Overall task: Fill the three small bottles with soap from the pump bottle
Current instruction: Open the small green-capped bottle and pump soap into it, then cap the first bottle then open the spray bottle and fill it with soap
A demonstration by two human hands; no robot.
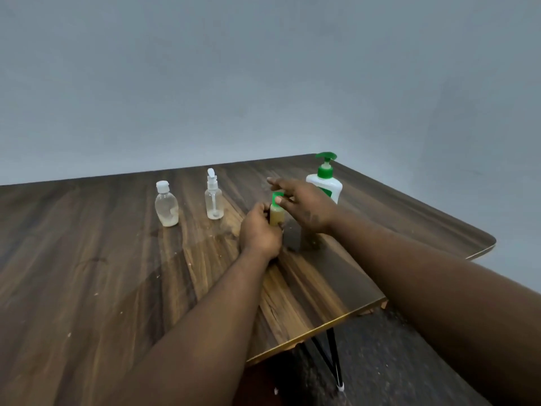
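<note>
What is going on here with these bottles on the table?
A person is handling a small yellowish bottle on the wooden table: the left hand grips its body, the right hand pinches its green cap. The white pump bottle stands just behind the right hand. Further left stand two clear small bottles, untouched: a flip-cap bottle and a spray-top bottle.
</note>
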